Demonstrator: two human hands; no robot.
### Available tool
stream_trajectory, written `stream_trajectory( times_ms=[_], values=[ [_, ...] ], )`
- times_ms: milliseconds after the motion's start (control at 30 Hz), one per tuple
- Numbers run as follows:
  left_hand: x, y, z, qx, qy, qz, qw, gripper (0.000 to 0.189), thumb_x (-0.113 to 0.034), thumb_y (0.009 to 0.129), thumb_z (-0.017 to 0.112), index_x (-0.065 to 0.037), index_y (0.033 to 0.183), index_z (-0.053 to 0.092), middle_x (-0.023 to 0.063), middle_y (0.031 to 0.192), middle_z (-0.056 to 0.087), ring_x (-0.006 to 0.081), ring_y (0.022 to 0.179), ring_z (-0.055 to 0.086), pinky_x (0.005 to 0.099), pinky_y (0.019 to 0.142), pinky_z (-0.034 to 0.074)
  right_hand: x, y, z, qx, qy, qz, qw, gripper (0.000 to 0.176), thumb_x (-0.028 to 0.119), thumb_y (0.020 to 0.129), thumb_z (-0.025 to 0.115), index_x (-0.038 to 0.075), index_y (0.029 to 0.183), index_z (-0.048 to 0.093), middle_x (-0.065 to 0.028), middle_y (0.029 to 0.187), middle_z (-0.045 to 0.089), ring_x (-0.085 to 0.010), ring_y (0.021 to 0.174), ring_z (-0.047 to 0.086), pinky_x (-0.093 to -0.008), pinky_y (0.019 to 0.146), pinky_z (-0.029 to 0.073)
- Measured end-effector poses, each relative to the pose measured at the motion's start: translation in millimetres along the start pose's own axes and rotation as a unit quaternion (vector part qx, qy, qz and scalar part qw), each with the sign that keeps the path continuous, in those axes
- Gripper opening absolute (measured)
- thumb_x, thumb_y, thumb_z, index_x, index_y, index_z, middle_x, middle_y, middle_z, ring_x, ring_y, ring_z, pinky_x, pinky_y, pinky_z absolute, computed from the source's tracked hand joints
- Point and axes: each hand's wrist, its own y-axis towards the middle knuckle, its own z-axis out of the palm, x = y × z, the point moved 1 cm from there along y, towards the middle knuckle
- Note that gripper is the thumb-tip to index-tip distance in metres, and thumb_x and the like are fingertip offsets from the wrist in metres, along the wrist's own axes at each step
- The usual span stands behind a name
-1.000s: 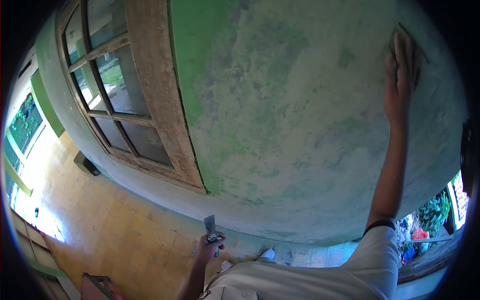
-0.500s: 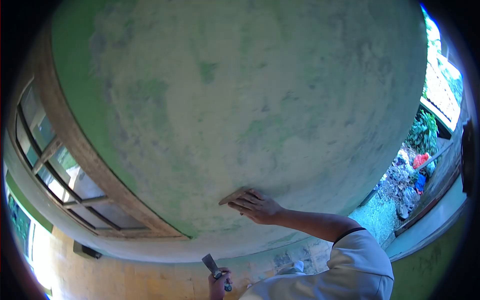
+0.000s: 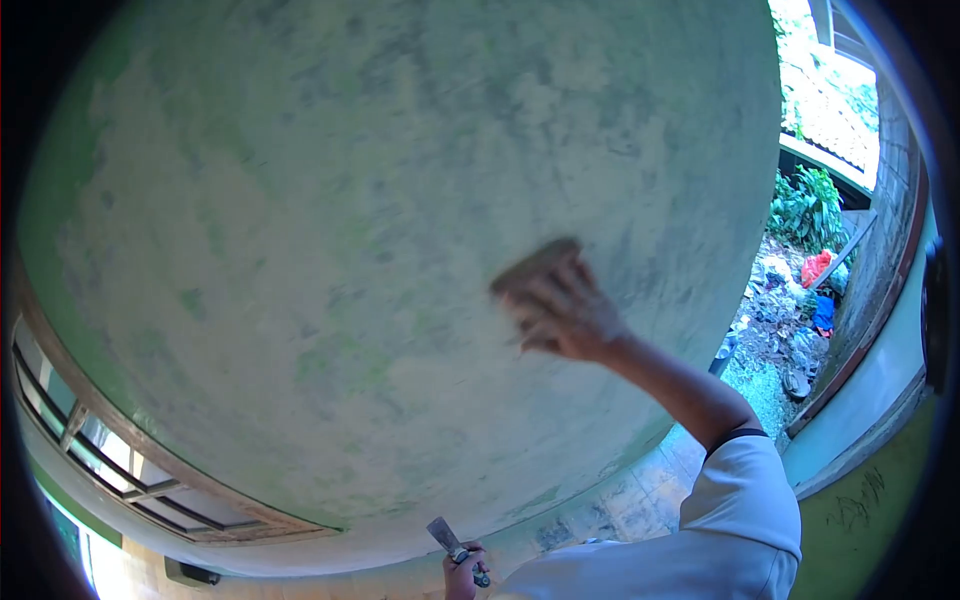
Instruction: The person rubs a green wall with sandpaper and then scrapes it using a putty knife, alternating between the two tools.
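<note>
My right hand (image 3: 568, 318) is raised against the patchy green-and-whitish wall (image 3: 400, 200), its fingers closed over a flat brownish piece that looks like sandpaper (image 3: 533, 266). Motion smears both the hand and the sheet. Low in the view, my left hand (image 3: 462, 577) grips the handle of a putty knife (image 3: 442, 535). Its flat metal blade points up and to the left, apart from the wall surface being rubbed.
A wood-framed window (image 3: 150, 480) is set in the wall at lower left. Tiled floor (image 3: 640, 500) runs along the wall's foot. At right, beyond the wall's edge, lie leafy plants (image 3: 805, 208) and a heap of rubbish (image 3: 785, 300).
My right hand has moved up and to the right along the wall with the sandpaper. The view has shifted rightward, and the left hand still holds the putty knife low down.
</note>
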Motion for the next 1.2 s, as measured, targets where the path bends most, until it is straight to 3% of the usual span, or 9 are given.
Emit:
stream_trajectory(
  times_ms=[200,367,433,500,600,800,900,1000,1200],
  values=[
    [33.0,21.6,43.7,0.044,0.041,-0.007,0.998,0.016,-0.003,0.079,0.054,-0.014,0.091,0.054,0.0013,0.057,0.048,0.0091,0.038,0.041,0.0234,0.031,0.031,-157.5,4.0,-74.9,-0.25,-0.088,0.189,0.946,0.082,0.037,0.075,0.064,0.009,0.142,0.025,-0.0187,0.146,0.021,-0.0443,0.133,0.016,-0.0569,0.104,0.019],
    [33.7,19.9,79.8,0.034,0.022,-0.053,0.998,0.017,-0.003,0.078,0.056,-0.013,0.092,0.056,0.0016,0.057,0.049,0.0102,0.039,0.044,0.0242,0.031,0.034,-173.7,-3.2,-65.4,-0.327,-0.071,0.213,0.918,0.082,0.037,0.076,0.062,0.005,0.141,0.024,-0.0253,0.144,0.019,-0.0459,0.133,0.015,-0.0565,0.105,0.017],
    [53.7,42.3,78.5,0.048,0.021,0.02,0.998,0.012,0.004,0.074,0.058,0.001,0.086,0.058,0.0097,0.076,0.059,0.0149,0.051,0.054,0.0297,0.048,0.049,-123.5,-20.1,-37.6,-0.241,-0.012,0.267,0.933,0.088,0.046,0.075,0.062,0.001,0.14,0.022,-0.0263,0.145,0.014,-0.052,0.131,0.009,-0.0607,0.104,0.013],
    [53.0,43.3,96.4,0.055,0.024,0.017,0.998,0.012,0.004,0.074,0.058,0.001,0.086,0.058,0.0097,0.076,0.059,0.015,0.051,0.054,0.0302,0.048,0.049,-64.3,-58.0,5.1,-0.111,-0.015,0.213,0.971,0.092,0.064,0.076,0.053,0.008,0.142,0.022,-0.0272,0.145,0.013,-0.0521,0.131,0.008,-0.0626,0.104,0.01],
    [52.1,48.8,109.1,0.056,0.017,0.019,0.998,0.013,0.004,0.074,0.059,0.0,0.086,0.057,0.0099,0.076,0.059,0.0151,0.051,0.054,0.0306,0.047,0.049,5.6,-130.8,57.7,0.085,0.136,0.084,0.983,0.08,0.064,0.073,0.057,0.021,0.137,0.037,-0.0165,0.133,0.035,-0.0452,0.126,0.025,-0.0621,0.104,0.011],
    [51.7,37.1,104.9,0.031,0.005,0.037,0.999,0.016,0.004,0.073,0.059,-0.001,0.087,0.055,0.0103,0.077,0.058,0.0153,0.05,0.053,0.0313,0.047,0.049,-71.0,-176.4,49.5,0.131,0.073,0.133,0.98,0.074,0.063,0.074,0.057,0.032,0.137,0.034,-0.0065,0.141,0.029,-0.0398,0.132,0.02,-0.0591,0.107,0.009],
    [56.5,30.3,93.4,-0.006,-0.019,0.033,0.999,0.017,0.004,0.073,0.058,-0.001,0.088,0.054,0.0102,0.077,0.057,0.0155,0.05,0.053,0.0315,0.047,0.049,-158.5,-159.8,11.0,-0.088,-0.028,0.179,0.979,0.089,0.056,0.074,0.062,0.011,0.141,0.023,-0.0214,0.146,0.016,-0.0482,0.133,0.008,-0.0632,0.104,0.01],
    [61.1,24.7,84.1,-0.036,-0.031,0.03,0.998,0.017,0.004,0.073,0.058,-0.001,0.089,0.054,0.0091,0.075,0.056,0.0154,0.05,0.053,0.0308,0.047,0.048,-251.5,-130.6,-41.8,-0.24,-0.092,0.243,0.935,0.075,0.032,0.082,0.057,0.005,0.141,0.021,-0.0233,0.146,0.015,-0.0485,0.134,0.008,-0.0565,0.106,0.015],
    [58.0,24.8,79.3,-0.076,-0.06,0.03,0.995,0.017,0.004,0.074,0.057,-0.002,0.089,0.055,0.0078,0.074,0.055,0.0147,0.05,0.052,0.0299,0.047,0.047,-344.2,-180.3,-64.9,-0.293,-0.056,0.349,0.888,0.069,0.04,0.091,0.043,0.001,0.141,0.018,-0.0202,0.148,0.012,-0.0388,0.137,0.007,-0.0434,0.11,0.011]
  ],
)
